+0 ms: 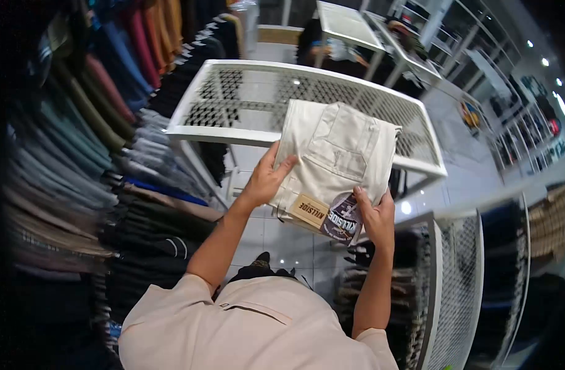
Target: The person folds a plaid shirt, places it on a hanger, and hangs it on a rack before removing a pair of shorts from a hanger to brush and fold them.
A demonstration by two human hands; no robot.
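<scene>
Folded cream trousers [304, 132] are held out in front of me, their far part over the near edge of a white mesh-topped table [227, 132]. My left hand [270, 176] grips their left edge, thumb on top and the other fingers hidden underneath. On the lower right edge, my right hand [376, 216] is closed in the same way, its thumb beside a round dark tag [343, 221] reading KILLSIDE. A tan label [310, 209] with the same word sits left of that tag, at the waistband. A back pocket faces up.
Hanging clothes [103, 80] line the left side, with folded dark garments [147, 234] stacked below. To the right stands a white mesh rack [455, 283] with clothing. Another white table [350, 24] stands farther back on the tiled floor [282, 240].
</scene>
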